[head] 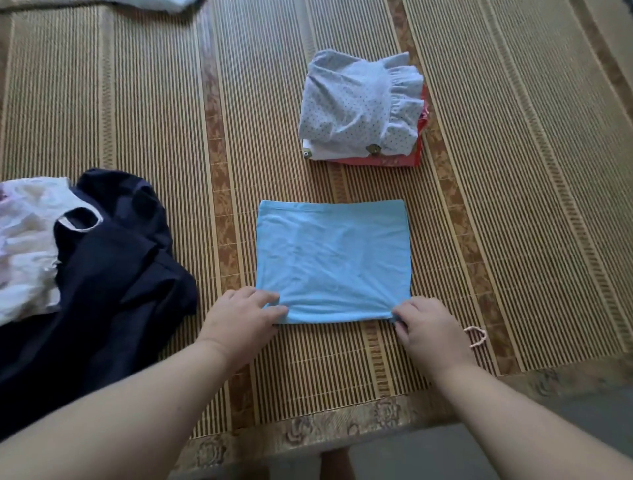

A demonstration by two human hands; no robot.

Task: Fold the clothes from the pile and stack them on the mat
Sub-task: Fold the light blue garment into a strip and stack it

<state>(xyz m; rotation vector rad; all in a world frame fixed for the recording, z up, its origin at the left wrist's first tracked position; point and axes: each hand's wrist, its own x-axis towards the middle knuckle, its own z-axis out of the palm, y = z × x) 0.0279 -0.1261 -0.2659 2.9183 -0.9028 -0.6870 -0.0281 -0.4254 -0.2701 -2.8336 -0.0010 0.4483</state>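
A light blue garment (334, 257) lies flat on the bamboo mat (513, 171), folded into a neat rectangle. My left hand (239, 317) pinches its near left corner. My right hand (428, 329) pinches its near right corner. Beyond it stands a stack of folded clothes (363, 109): a pale blue dotted piece with a ruffle on top, white and red pieces beneath. At the left lies the unfolded pile, a dark navy garment (113, 274) with a white garment (27, 246) partly over it.
A small pink loop of cord (476, 337) lies on the mat just right of my right hand. The mat's patterned border (342, 425) runs along the near edge, with grey floor below. More pale fabric (161, 4) shows at the top left edge.
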